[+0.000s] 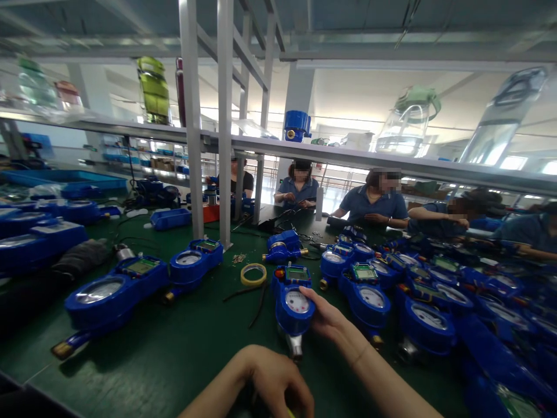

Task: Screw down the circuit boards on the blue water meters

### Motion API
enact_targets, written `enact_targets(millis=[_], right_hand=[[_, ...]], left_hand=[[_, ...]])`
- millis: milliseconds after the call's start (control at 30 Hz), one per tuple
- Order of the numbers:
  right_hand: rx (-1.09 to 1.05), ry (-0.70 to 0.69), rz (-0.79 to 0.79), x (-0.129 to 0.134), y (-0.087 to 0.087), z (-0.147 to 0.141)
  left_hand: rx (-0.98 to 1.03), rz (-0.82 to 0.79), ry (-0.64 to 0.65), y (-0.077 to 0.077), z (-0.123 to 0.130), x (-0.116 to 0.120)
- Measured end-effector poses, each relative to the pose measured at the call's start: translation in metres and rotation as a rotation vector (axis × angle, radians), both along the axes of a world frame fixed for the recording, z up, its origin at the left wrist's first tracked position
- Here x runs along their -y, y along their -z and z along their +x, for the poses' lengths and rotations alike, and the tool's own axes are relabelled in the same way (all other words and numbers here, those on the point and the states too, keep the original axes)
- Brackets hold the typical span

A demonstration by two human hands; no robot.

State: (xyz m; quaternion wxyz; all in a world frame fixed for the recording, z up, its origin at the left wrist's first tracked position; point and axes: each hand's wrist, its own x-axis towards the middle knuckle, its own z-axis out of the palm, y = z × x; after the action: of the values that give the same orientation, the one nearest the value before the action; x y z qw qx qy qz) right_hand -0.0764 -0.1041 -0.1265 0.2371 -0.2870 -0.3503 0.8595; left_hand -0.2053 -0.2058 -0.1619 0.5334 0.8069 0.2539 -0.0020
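A blue water meter (295, 302) with a round dial and a small green circuit display lies on the green table (174, 354) in front of me. My right hand (327, 316) grips its right side, thumb on the rim of the dial. Nearer to me, my left hand (281, 383) is bent downward with curled fingers. A bit of something yellow-green shows beneath those fingers at the bottom edge; most of it is hidden. Behind the meter are a yellow tape roll (253, 274), dark wires and another blue meter (285, 246) with brass ends.
Many blue meters (429, 319) crowd the right side. Others (115, 296) stand at the left, near a dark sleeve (78, 261). Metal posts (225, 128) carry a shelf (348, 155) with bottles. Several people sit across the table.
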Motion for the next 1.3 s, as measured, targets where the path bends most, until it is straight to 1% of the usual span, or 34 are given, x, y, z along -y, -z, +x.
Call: enact_targets(millis=[100,167,200,233,267,300,333,433,500,600,700,800,900,1000,1067,1167,1300], right_hand=[[0.003,0.039,-0.006,0.012,-0.002,0.029],[0.009,0.054,-0.005,0.019,-0.003,0.047],[0.013,0.060,-0.004,0.024,-0.004,0.055],[0.018,0.064,-0.003,0.028,-0.004,0.063],[0.024,0.068,-0.003,0.034,-0.005,0.070],[0.033,0.071,-0.005,0.040,-0.005,0.076],[0.043,0.074,-0.008,0.046,-0.005,0.081],[0.054,0.077,-0.026,0.067,-0.006,0.091],[0.052,0.071,-0.044,0.079,-0.008,0.095],[0.048,0.095,-0.044,0.088,-0.011,0.097],[0.022,0.143,-0.003,0.086,-0.012,0.099],[0.027,0.171,0.051,0.074,-0.010,0.100],[-0.031,0.158,0.220,0.060,-0.006,0.098],[-0.090,0.089,0.376,0.049,0.001,0.093],[-0.109,0.066,0.400,0.046,0.007,0.090],[-0.141,0.095,0.383,0.047,0.016,0.087],[-0.178,0.142,0.380,0.054,0.019,0.083]], left_hand=[[0.013,-0.139,0.039,-0.006,-0.002,0.005],[0.030,-0.196,0.030,-0.018,-0.011,0.010],[0.060,-0.212,0.005,-0.025,-0.017,0.013],[0.121,-0.223,-0.053,-0.033,-0.025,0.016],[0.223,-0.208,-0.151,-0.040,-0.033,0.019],[0.339,-0.175,-0.286,-0.047,-0.041,0.022],[0.416,-0.157,-0.382,-0.052,-0.048,0.024],[0.612,-0.121,-0.661,-0.056,-0.060,0.024],[0.690,-0.109,-0.839,-0.054,-0.061,0.020],[0.683,-0.094,-1.063,-0.047,-0.055,0.009],[0.584,-0.098,-1.224,-0.037,-0.048,-0.001],[0.458,-0.081,-1.335,-0.025,-0.043,-0.010],[0.356,-0.024,-1.384,-0.014,-0.037,-0.016],[0.285,0.055,-1.405,-0.007,-0.031,-0.020],[0.250,0.110,-1.426,-0.002,-0.028,-0.023],[0.218,0.173,-1.456,0.006,-0.025,-0.029],[0.229,0.192,-1.422,0.014,-0.024,-0.042]])
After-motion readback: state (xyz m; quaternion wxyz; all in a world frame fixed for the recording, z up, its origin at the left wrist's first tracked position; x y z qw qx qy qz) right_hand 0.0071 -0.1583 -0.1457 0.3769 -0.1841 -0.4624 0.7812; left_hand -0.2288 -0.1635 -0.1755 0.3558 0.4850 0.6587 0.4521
